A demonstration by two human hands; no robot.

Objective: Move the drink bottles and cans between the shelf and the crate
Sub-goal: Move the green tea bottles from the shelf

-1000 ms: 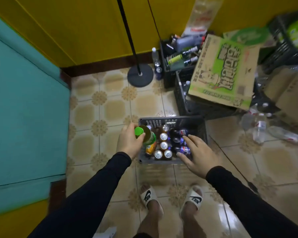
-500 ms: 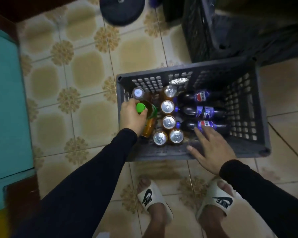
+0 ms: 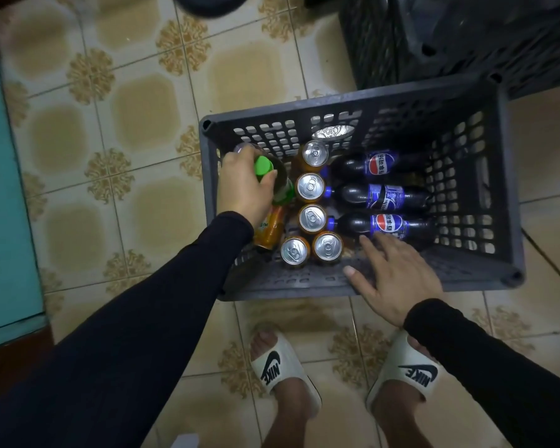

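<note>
- Your left hand (image 3: pixel 246 185) has its fingers and thumb curled round the neck of a green-capped bottle (image 3: pixel 274 181), just below the cap, at the left end of the crate (image 3: pixel 511 195).
- Your right hand (image 3: pixel 392 276) lies with fingers straight and spread over the crate's near rim; the fingertips (image 3: pixel 366 240) reach in beside the nearest cola bottle, and you cannot tell whether they touch it.
- Five cans (image 3: pixel 310 187) stand upright with silver tops showing: three in a column down the middle, two side by side at the near end.
- Three dark cola bottles (image 3: pixel 382 197) with blue labels lie on their sides, caps toward the cans, filling the middle of the crate.
- One orange bottle (image 3: pixel 270 229) sits tilted under your left wrist, partly hidden by it.
- Something with a purplish top (image 3: pixel 240 147) peeks out past your left fingers; what it is you cannot tell.
- The right end of the crate shows bare floor and slotted walls.
- A second dark crate (image 3: pixel 385 40) stands just beyond the far right corner, close to the first.
- A round black base (image 3: pixel 207 4) sits on the tiled floor (image 3: pixel 136 108) at the top edge.
- A teal panel (image 3: pixel 0 205) runs along the left.
- Two white slippers (image 3: pixel 278 367) sit below the crate.
</note>
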